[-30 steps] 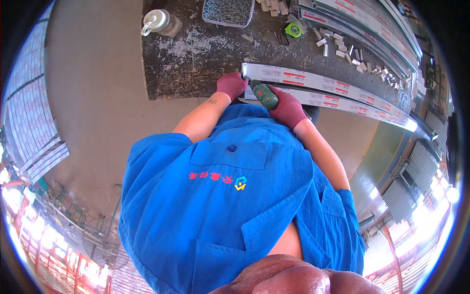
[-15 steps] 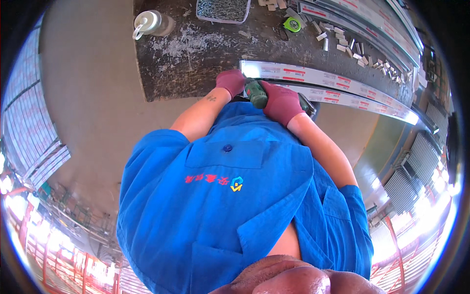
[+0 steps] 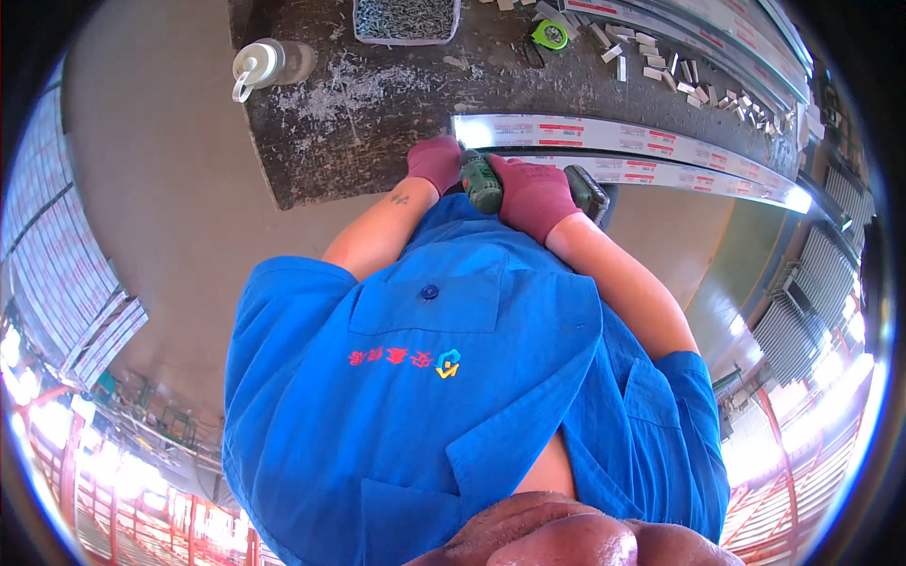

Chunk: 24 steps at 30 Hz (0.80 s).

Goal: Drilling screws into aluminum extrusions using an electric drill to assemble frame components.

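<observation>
My right hand (image 3: 538,200) has its gloved fingers wrapped around the green drill (image 3: 482,186), at the near edge of the dark bench (image 3: 330,151), by the left end of the pale metal bars (image 3: 604,139); my left hand (image 3: 435,162) is just beside it, fingers too hidden to tell. The scuffed, pale-flecked top bears a bottle (image 3: 274,64) and a lime tape measure (image 3: 550,36), and grey floor (image 3: 151,141) runs left toward stacked strips (image 3: 57,226).

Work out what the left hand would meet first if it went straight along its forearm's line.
The left hand would probably meet the left end of the farther silver bar; depth is unclear, so they may already touch.
</observation>
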Motion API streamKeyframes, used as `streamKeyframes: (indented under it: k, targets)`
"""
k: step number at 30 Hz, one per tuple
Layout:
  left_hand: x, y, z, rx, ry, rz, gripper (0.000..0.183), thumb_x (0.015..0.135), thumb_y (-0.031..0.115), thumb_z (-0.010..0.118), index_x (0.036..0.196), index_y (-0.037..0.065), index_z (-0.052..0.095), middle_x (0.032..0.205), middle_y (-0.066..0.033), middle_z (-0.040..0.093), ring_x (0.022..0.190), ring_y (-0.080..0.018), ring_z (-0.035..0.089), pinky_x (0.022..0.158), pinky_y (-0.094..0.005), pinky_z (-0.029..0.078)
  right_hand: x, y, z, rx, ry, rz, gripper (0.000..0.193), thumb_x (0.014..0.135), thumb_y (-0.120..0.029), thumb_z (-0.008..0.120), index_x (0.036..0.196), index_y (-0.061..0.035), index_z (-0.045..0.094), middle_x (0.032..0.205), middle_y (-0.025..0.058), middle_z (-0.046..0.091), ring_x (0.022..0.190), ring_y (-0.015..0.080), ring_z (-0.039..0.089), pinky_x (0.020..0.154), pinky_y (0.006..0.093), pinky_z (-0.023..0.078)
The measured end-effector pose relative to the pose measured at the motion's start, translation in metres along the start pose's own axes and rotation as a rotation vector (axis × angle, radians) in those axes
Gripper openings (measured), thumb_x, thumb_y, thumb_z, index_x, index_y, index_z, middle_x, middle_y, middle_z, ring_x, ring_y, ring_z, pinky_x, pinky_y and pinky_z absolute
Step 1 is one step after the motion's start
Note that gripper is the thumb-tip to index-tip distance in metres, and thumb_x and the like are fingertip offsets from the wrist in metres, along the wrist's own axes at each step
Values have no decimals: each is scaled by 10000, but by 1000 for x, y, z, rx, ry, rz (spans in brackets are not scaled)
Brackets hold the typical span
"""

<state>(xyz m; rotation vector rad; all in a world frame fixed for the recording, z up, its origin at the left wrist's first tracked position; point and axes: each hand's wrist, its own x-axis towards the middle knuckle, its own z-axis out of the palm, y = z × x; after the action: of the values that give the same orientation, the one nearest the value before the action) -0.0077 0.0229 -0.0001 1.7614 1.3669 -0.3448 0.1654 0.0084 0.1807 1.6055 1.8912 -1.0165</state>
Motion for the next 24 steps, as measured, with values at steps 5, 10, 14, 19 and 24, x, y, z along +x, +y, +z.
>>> streamKeyframes:
  k: [5, 10, 14, 19, 24]
  targets:
    - [-2, -3, 1, 5, 16, 39, 381, 895, 430, 691, 973, 70, 788, 1068, -208, 767, 998, -410, 747, 854, -519, 594, 3, -1, -6, -25, -46, 1, 503, 914, -316, 617, 1395, -174, 583, 1244, 162, 723, 1132, 366, 712, 928, 517, 550]
    - [-8, 4, -10, -11, -32, 35, 382, 898, 443, 687, 979, 84, 791, 1040, -209, 767, 990, -406, 749, 851, -515, 597, 2, 0, 2, -89, -2, -23, 467, 948, -331, 589, 1386, -171, 578, 1217, 160, 726, 1119, 367, 716, 914, 521, 552]
    - [-12, 7, -16, -43, 0, 39, 368, 893, 433, 690, 966, 87, 793, 1015, -214, 765, 975, -409, 751, 837, -517, 601, 4, -2, -4, -87, -24, -33, 487, 951, -327, 589, 1413, -174, 569, 1195, 147, 725, 1091, 360, 725, 901, 516, 552]
    - [-11, 7, -14, -30, -19, 45, 365, 895, 427, 680, 946, 84, 793, 1008, -213, 763, 955, -411, 750, 819, -527, 597, 1, -3, -2, -95, 15, -45, 471, 942, -303, 589, 1390, -159, 579, 1182, 153, 728, 1063, 371, 733, 891, 539, 551]
    - [-7, 4, -11, -66, -26, 50, 349, 896, 407, 677, 951, 82, 790, 995, -212, 762, 940, -414, 747, 801, -534, 587, 4, -3, -10, -72, -18, -47, 509, 948, -320, 587, 1429, -152, 561, 1189, 148, 725, 1058, 363, 732, 894, 516, 552]
